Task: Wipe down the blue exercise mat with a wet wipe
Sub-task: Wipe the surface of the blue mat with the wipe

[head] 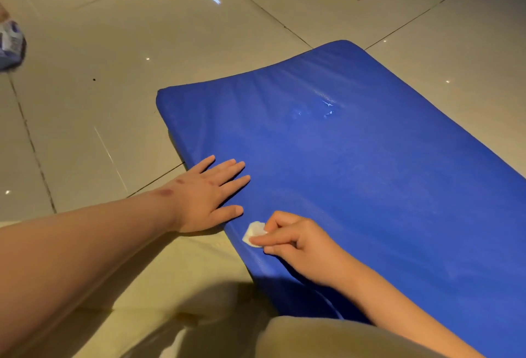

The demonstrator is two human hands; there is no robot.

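The blue exercise mat (355,164) lies on the tiled floor, running from the centre to the lower right. My left hand (209,195) rests flat on the mat's near left edge, fingers straight and spread. Just to its right, my right hand (296,241) pinches a small folded white wet wipe (254,233) and holds it against the mat near that same edge. Most of the wipe is hidden under my fingers. A few wet glints show on the mat further up, around its middle.
Glossy beige floor tiles (113,58) surround the mat. A white and purple packet (11,44) lies on the floor at the far left edge. My knees in beige cloth (327,337) fill the bottom of the view.
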